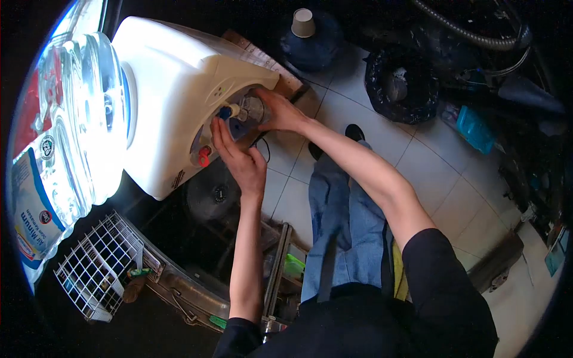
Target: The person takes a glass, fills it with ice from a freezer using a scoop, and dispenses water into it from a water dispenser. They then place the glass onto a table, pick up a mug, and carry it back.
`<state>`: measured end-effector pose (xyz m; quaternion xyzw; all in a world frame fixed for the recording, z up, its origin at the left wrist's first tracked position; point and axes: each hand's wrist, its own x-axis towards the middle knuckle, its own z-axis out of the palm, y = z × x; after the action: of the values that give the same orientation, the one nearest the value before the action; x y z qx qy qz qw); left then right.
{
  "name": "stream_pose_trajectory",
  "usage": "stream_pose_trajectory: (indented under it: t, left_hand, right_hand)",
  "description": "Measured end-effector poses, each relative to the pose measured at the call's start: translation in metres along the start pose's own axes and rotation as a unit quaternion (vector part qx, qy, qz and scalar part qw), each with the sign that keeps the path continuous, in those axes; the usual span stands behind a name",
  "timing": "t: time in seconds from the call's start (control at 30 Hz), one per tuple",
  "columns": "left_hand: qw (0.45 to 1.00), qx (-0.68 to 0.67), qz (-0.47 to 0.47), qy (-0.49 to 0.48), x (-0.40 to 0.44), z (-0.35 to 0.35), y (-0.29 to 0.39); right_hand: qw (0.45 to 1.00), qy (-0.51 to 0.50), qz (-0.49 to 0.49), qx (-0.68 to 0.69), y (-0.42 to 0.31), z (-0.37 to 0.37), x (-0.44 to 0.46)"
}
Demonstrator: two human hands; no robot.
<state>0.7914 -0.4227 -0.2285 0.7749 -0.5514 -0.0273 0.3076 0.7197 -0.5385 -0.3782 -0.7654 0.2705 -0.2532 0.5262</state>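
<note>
A white water dispenser (164, 77) carries a large clear water bottle (89, 131). In its recess are a blue tap (225, 112) and, nearer the side, a red tap (205, 156). My left hand (242, 167) has its fingers stretched out, the tips at the blue tap; it holds nothing. Beneath the blue tap is a clear cup (255, 110), with my right hand (280, 112) curled around its side. Part of the cup lies in the recess, so what it contains I cannot tell.
A white wire basket (98, 268) hangs at lower left. On the tiled floor (412, 161) stand a dark water jug (310, 45) with a pale cap and a bin lined with a black bag (401, 83). A teal packet (474, 129) lies at right.
</note>
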Motion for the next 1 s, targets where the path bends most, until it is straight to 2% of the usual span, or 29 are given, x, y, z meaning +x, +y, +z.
stream_pose_trajectory:
  t: [0.2,0.4,0.5,0.6,0.7,0.8,1.0]
  left_hand:
    - [1.0,-0.011,-0.009,0.007,0.012,-0.013,0.002]
    - [1.0,-0.012,-0.022,-0.001,0.012,-0.018,0.005]
    - [1.0,-0.01,-0.028,0.0,0.012,-0.016,0.005]
    - [0.999,-0.011,-0.036,-0.003,0.013,-0.014,0.007]
    - [0.999,-0.007,-0.038,-0.003,0.013,-0.012,0.008]
    - [0.999,0.0,-0.041,-0.005,0.012,-0.011,0.006]
    - [0.999,-0.003,-0.047,0.006,0.009,-0.006,0.008]
  right_hand:
    - [1.0,-0.006,0.02,0.01,-0.015,-0.013,-0.009]
    - [0.997,0.057,0.009,0.046,-0.015,0.001,-0.023]
    - [0.982,0.14,0.1,0.076,-0.04,0.009,-0.035]
    - [0.958,0.245,0.124,0.087,-0.053,0.028,-0.042]
    - [0.937,0.304,0.144,0.094,-0.058,0.044,-0.04]
    - [0.916,0.333,0.153,0.161,-0.064,0.05,-0.033]
    - [0.908,0.348,0.16,0.168,-0.075,0.049,-0.025]
